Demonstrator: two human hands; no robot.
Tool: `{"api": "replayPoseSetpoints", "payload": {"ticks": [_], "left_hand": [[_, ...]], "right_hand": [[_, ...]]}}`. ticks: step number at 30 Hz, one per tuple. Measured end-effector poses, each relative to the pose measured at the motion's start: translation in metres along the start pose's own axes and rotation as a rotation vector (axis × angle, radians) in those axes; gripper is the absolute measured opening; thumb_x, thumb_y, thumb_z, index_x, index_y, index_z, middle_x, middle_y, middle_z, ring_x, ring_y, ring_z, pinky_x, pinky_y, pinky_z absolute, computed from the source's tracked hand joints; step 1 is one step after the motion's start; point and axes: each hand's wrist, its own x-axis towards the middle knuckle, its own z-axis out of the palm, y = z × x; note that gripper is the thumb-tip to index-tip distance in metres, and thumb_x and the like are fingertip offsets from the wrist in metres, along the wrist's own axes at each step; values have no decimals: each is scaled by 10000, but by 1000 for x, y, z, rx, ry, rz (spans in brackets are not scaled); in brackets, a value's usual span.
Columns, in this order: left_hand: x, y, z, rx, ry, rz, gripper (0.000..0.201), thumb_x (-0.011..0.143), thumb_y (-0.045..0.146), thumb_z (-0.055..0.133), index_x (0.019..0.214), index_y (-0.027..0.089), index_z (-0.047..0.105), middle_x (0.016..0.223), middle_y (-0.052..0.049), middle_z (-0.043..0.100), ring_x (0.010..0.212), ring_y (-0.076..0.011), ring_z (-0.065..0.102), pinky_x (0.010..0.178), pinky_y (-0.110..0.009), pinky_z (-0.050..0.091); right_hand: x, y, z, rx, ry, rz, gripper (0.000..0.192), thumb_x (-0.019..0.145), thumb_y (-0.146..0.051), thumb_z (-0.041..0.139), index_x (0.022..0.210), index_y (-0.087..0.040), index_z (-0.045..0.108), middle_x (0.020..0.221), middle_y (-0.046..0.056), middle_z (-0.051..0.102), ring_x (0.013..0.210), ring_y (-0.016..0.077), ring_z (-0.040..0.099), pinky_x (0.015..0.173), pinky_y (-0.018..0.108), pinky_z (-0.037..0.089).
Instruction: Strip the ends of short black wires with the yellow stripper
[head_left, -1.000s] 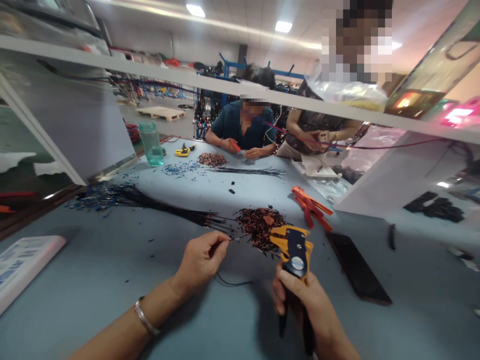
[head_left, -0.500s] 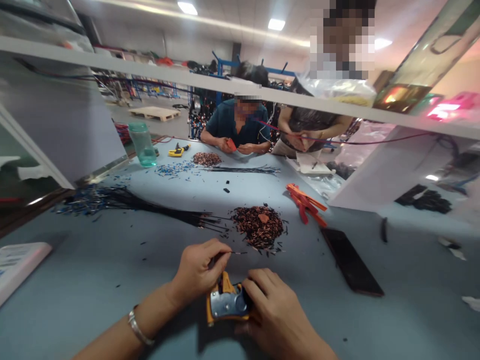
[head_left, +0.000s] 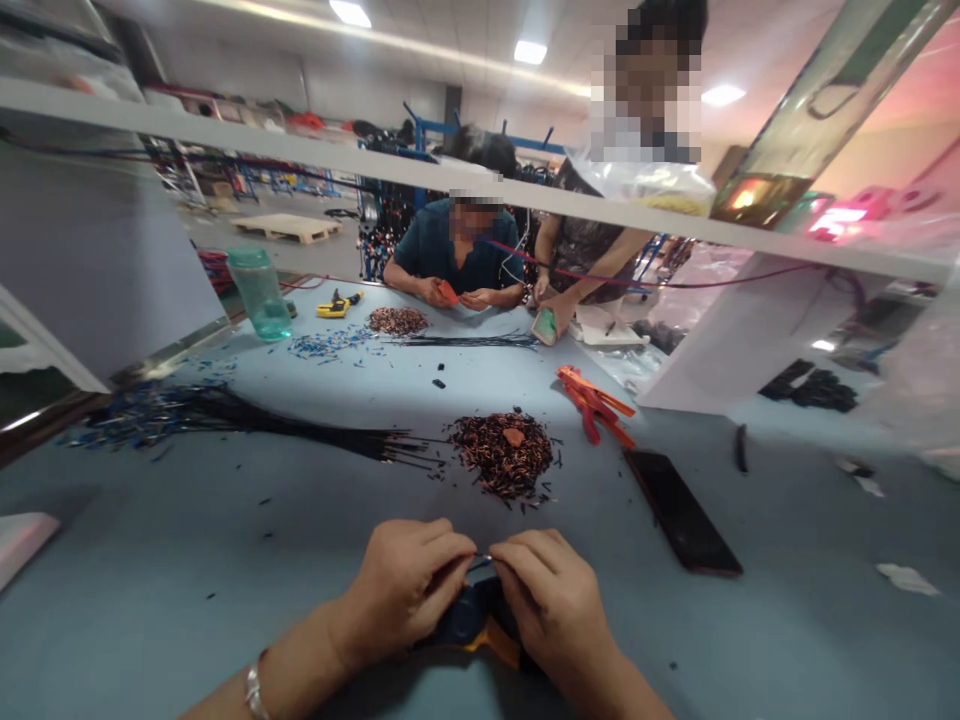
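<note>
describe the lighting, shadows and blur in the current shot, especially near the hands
Head view: ceiling lights glare white, with a pink glow at upper right; head view: soft shadow on the table below the left hand and right hand; head view: thin wire between the hands lacks fine detail; head view: plastic sheeting at the right edge looks blurred.

Passage across the table (head_left: 292, 560): directly beyond the left hand (head_left: 409, 585) and right hand (head_left: 551, 590) stands the pile of clippings (head_left: 502, 460), flanked left by the bundle of wires (head_left: 300, 425) and right by the red pliers (head_left: 594, 402) and phone (head_left: 684, 515). Lanes run between pile and phone, and left of the left hand among small scraps. A white shelf (head_left: 300, 155) crosses above the far side.
</note>
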Motion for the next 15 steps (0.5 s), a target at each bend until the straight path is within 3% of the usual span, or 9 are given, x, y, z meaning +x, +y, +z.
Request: {"api": "replayPoseSetpoints", "payload": {"ticks": [15], "left_hand": [[-2,5,7,-13,-60,62,182,917,172,434,845,190,600,599,5,606,475,-137,544,470,-268,317]], "right_hand": [[2,-4,4,-59,-10,32,206,811,-120,467,676,-186,610,618,8,617,573,139,546,636,301,333]]}}
